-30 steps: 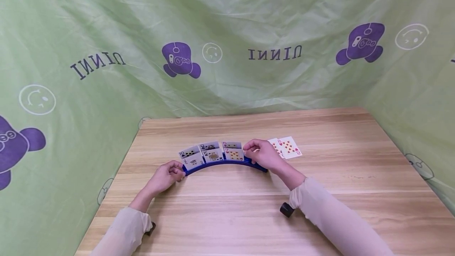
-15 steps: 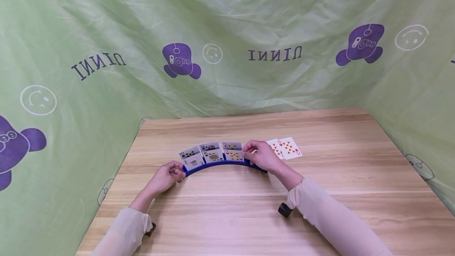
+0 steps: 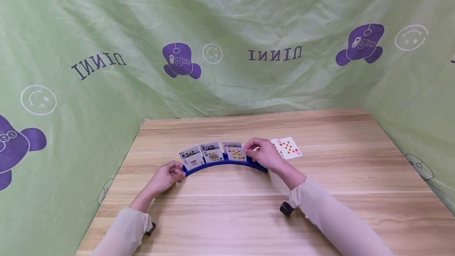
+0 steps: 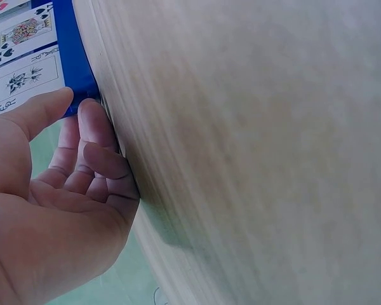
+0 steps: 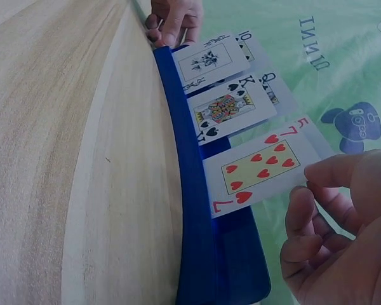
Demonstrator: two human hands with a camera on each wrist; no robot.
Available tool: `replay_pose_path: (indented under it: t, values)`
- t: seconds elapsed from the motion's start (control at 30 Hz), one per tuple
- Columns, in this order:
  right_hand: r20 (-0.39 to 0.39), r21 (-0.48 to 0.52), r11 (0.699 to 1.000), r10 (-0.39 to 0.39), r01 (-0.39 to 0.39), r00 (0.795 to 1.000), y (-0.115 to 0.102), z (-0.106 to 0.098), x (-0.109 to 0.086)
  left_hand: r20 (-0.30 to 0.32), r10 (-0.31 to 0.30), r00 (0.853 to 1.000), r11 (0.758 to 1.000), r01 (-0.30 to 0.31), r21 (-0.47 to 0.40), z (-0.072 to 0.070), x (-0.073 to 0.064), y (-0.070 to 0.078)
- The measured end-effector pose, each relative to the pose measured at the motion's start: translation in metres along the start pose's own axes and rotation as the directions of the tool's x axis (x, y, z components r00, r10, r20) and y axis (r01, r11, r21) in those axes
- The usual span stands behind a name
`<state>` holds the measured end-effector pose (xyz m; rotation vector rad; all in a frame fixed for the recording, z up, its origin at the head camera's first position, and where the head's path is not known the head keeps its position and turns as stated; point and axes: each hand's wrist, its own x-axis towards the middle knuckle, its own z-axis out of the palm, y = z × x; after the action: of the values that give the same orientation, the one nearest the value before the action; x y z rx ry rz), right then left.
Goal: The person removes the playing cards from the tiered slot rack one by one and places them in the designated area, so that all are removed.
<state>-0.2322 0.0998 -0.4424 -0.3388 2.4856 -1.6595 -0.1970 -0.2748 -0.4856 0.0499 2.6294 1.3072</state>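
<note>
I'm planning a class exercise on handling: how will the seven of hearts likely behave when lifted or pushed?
The seven of hearts is probably light, being a thin card. It seems fairly stiff: it looks flat with the right hand pinching its edge. Pushed down against the blue holder, it might bow, given that thinness.

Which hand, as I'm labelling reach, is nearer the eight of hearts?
Right. The right hand is close beside the eight of hearts; the left hand is farther left, gripping the blue rack.
</note>
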Motion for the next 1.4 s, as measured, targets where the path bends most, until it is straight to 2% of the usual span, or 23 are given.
replay_pose_path:
  t: [0.37, 0.7, 1.4]
  values:
    - [-0.024, 0.012, 1.000, 0.006, -0.005, 1.000, 0.002, -0.014, -0.001, 0.011, 0.025, 1.000, 1.000, -0.025, 0.005, -0.001, -0.006, 0.014]
    - [-0.027, 0.027, 0.999, 0.028, -0.028, 0.999, 0.003, -0.026, -0.005, 0.002, 0.020, 1.000, 1.000, -0.020, 0.010, -0.002, 0.002, 0.000]
    - [-0.083, 0.058, 0.998, 0.023, -0.018, 0.996, 0.007, -0.061, -0.008, 0.004, 0.008, 1.000, 1.000, -0.008, 0.026, -0.001, 0.001, -0.002]
